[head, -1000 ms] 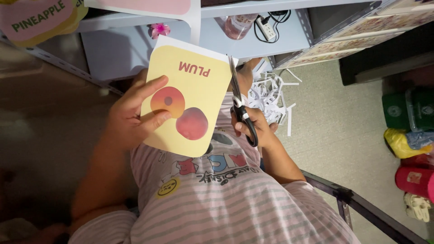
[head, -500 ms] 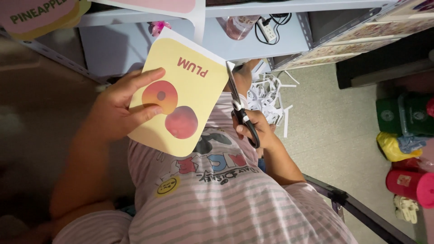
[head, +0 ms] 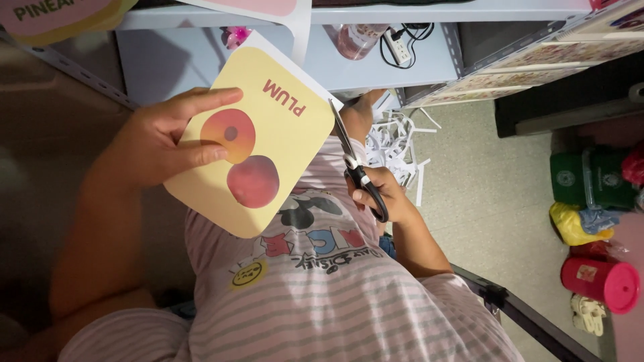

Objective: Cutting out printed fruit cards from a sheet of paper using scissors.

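Observation:
My left hand [head: 164, 137] holds a yellow picture card [head: 268, 134] with rounded corners, showing two reddish fruit halves and a red printed word. A white border strip remains along the card's top right edge. My right hand [head: 382, 194] grips black-handled scissors [head: 352, 157], their blades pointing up along the card's right edge, close to the white strip. The card is lifted in front of my striped pink shirt.
White paper strips [head: 396, 144] lie heaped on the floor beyond the scissors. A pale blue metal shelf [head: 349, 60] holds a pink bottle [head: 355, 40] and a power strip. Green, yellow and red containers [head: 600, 281] stand at the right. Other cards hang top left.
The card has shifted slightly left and turned a little, and the scissors blades have moved up along its right edge. Both hands keep their hold.

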